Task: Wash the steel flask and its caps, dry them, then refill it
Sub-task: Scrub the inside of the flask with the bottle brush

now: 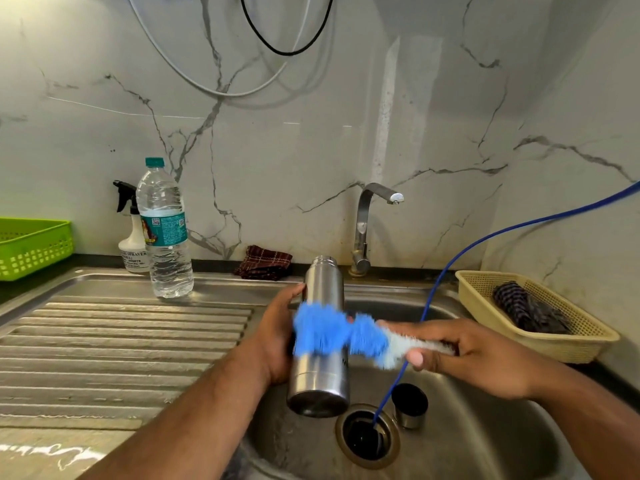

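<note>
The steel flask point(320, 372) is uncapped and held upright over the sink basin point(485, 445); my left hand point(277, 337) grips its body from the left. My right hand point(467, 355) holds a bottle brush point(343, 330) by its pale handle end. The brush's blue bristles lie across the outside of the flask's middle and look blurred. One steel cap point(410, 405) stands in the basin beside the drain point(367, 436).
A thin blue hose point(485, 237) runs from the right wall down into the drain. The tap point(367, 223) stands behind the basin. A water bottle point(164, 233) and a spray bottle point(133, 240) stand by the ribbed drainboard point(121, 341). A folded cloth point(264, 263), green basket point(33, 247) and beige basket point(540, 327) sit around.
</note>
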{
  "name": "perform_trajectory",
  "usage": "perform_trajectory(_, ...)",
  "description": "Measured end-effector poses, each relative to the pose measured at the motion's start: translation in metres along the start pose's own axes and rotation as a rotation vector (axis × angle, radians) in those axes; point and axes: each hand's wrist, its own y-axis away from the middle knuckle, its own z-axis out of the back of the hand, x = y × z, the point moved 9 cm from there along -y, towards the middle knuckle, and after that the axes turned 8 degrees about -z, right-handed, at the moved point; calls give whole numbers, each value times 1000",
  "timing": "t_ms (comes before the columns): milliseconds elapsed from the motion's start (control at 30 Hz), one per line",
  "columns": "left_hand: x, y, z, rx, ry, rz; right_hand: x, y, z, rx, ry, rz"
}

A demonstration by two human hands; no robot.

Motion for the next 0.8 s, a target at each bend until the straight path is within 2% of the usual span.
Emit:
perform_trajectory(33,0,0,2,-8,-12,-3,3,0,0,-9,3,19)
perform_trajectory(133,-2,5,-6,12,-83,-17,4,-1,21,-267,58,42)
perform_trajectory(167,-2,6,-7,18,-97,-18,2,-1,24,-307,78,42)
perform_trajectory(300,-8,3,-7,16,-191,-74,3,0,14,-188,83,41)
perform_trajectory(433,-6,-4,-2,-8,-218,-66,-6,-4,26,-345,106,3)
perform_trajectory(600,-5,-1,-7,18,-209,-84,-4,-6,13,-230,55,21)
perform_trajectory(700,-4,3,-9,6,-281,-86,-7,-6,28,-386,49,8)
perform_trajectory(800,-3,5,-8,-28,-280,-74,-4,-4,25,-337,37,14)
